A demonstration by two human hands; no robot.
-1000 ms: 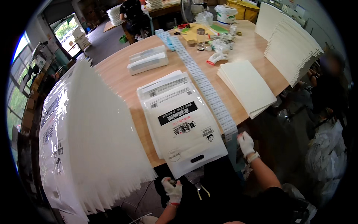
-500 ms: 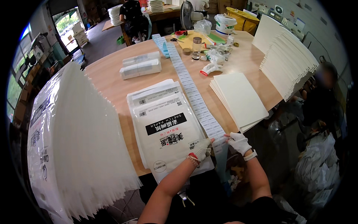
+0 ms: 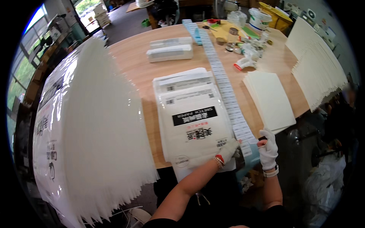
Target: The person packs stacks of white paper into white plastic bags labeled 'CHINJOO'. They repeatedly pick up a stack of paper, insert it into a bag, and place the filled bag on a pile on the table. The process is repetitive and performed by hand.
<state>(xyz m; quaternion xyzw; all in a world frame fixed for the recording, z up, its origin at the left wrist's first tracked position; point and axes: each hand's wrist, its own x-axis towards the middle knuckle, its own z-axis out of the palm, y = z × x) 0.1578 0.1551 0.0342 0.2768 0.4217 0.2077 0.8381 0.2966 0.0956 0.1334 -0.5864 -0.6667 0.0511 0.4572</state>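
Observation:
My left hand (image 3: 229, 150), in a white glove with bare fingertips, is closed at the left edge of a long label strip (image 3: 224, 89). It rests over the lower right corner of a printed white paper pack (image 3: 190, 114), the top one of a small stack. My right hand (image 3: 268, 151), also gloved, is closed just right of the strip's near end, its thumb and fingers bent together. Whatever it pinches is too small to make out. Between my hands the strip's pale blue backing (image 3: 252, 156) bends down over the table edge.
A tall fanned row of plastic-wrapped packs (image 3: 102, 125) fills the left side. Cream sheets (image 3: 270, 100) lie at right, with a fanned stack (image 3: 319, 64) beyond. Farther back are two white bundles (image 3: 170, 53), a glass jar (image 3: 231, 40), a loose glove (image 3: 245, 64) and a bucket (image 3: 259, 19).
The view has shifted, so the table's things sit farther right. My right hand has come away from the strip's edge and curled up. My left hand stays at the pack's corner.

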